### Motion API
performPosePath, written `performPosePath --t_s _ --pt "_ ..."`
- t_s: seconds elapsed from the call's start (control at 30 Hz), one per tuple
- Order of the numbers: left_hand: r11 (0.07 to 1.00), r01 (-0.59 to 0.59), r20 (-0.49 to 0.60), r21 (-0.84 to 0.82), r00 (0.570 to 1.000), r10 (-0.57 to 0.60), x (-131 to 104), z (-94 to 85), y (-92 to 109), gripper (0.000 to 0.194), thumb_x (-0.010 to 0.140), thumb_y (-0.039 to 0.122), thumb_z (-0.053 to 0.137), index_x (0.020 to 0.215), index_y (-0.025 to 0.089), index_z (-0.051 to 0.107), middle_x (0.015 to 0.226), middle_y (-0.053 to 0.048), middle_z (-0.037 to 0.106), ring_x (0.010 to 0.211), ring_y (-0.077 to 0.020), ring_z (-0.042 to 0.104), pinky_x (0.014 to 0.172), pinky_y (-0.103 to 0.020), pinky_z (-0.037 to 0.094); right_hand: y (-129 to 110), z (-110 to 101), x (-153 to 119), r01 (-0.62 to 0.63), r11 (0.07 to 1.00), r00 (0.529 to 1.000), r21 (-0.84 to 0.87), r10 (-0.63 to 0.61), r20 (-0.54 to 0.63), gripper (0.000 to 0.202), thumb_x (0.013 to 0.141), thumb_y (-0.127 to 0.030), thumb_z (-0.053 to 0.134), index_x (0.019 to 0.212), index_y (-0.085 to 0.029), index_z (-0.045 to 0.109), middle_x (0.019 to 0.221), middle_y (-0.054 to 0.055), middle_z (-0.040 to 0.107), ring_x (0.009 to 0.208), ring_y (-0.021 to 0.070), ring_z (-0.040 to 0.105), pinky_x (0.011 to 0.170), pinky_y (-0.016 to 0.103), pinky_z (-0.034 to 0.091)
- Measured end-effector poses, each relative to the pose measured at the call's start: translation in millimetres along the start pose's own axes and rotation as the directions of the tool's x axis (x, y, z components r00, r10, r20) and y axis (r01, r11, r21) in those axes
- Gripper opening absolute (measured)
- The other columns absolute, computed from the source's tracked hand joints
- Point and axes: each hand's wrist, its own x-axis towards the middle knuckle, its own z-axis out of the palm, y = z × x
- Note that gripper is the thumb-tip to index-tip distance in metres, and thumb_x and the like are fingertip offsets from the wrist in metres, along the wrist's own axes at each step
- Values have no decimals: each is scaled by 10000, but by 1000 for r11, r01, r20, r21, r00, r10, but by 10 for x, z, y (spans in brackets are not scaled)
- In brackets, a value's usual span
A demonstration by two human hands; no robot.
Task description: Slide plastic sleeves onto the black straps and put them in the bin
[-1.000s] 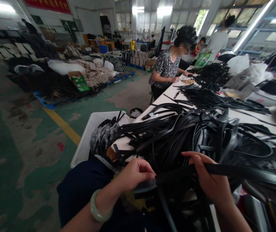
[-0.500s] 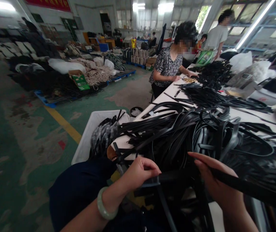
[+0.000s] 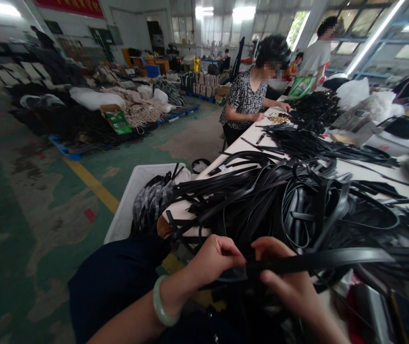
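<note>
My left hand (image 3: 213,260), a pale green bangle (image 3: 165,301) on its wrist, pinches the end of a flat black strap (image 3: 337,258). Close beside it, my right hand (image 3: 290,282) has the same strap between thumb and fingers. From there the strap runs off to the right in a shallow arc. Dark shadow blurs the spot where the strap meets my left fingertips. Just beyond both hands lies a big tangled heap of black straps (image 3: 254,196) on the white table (image 3: 240,143).
A white bin (image 3: 122,215) with bundled black straps stands left of the table. Across the table's far left edge, a person in a patterned top (image 3: 243,95) handles small pieces. Blue pallets (image 3: 64,148) with piled goods sit on the green floor. White plastic bags (image 3: 353,93) lie at the far right.
My right hand has moved left along the strap, close to my left hand. The strap's free length has swung up into an arc. My left hand has shifted slightly right.
</note>
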Motion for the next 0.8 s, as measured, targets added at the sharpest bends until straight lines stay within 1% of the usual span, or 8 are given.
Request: performPosePath --t_s 0.07,0.13,0.23,0.33,0.47,0.63,0.7,0.8 --pt "999 38 -20 39 999 -38 -17 -23 -16 86 661 204 773 655 119 764 593 -3 593 585 -106 527 560 -209 389 83 -33 -22 -3 987 969 159 42 -243 414 943 -532 426 1008 -222 692 858 44 655 777 196 614 645 289 500" --pt "998 39 -31 57 999 -37 -18 -25 -28 85 665 206 771 656 121 764 599 -1 590 580 -104 523 559 -210 388 135 0 -41 -15 982 938 189 80 -338 497 1006 -467 278 1014 -226 712 1011 70 676 946 220 619 812 335 501" --pt "999 -30 -25 35 999 31 10 17 -39 62 678 194 763 679 132 765 655 -14 633 627 -121 557 607 -225 417 177 226 -80 4 988 994 152 12 -108 509 1000 -522 282 1249 -250 633 1332 76 583 1239 269 509 1060 435 388" --pt "997 -80 2 22 997 80 38 53 -38 39 695 167 742 679 137 761 728 -38 689 717 -154 607 696 -249 448 213 453 -116 -24 961 998 274 6 67 490 979 -513 391 1399 -282 494 1478 62 452 1358 280 404 1135 483 314" --pt "993 -15 -34 113 999 19 46 32 -20 34 667 162 751 651 132 751 661 -18 656 643 -133 572 621 -232 418 267 501 -115 -35 870 986 492 111 -125 492 1008 -480 274 1352 -261 549 1427 80 515 1321 289 462 1138 525 304" --pt "998 -18 -19 66 1000 19 67 54 27 50 693 147 705 680 125 748 668 -21 680 658 -139 585 648 -237 431 292 591 -113 -11 960 1000 281 15 -10 477 987 -456 407 1429 -282 453 1494 56 433 1391 272 364 1169 502 249" --pt "998 -8 -36 57 999 11 78 60 45 49 689 155 710 677 123 745 673 -24 686 672 -146 591 663 -242 435 280 618 -123 27 952 998 306 -11 -55 504 994 -436 399 1476 -293 364 1525 58 382 1390 271 366 1154 510 280" --pt "998 47 -68 41 997 -44 83 57 44 69 672 183 735 654 118 733 660 -20 672 642 -138 571 631 -239 422 266 605 -138 26 956 993 291 10 -120 461 1017 -405 323 1437 -252 436 1492 90 431 1350 280 428 1117 518 350"
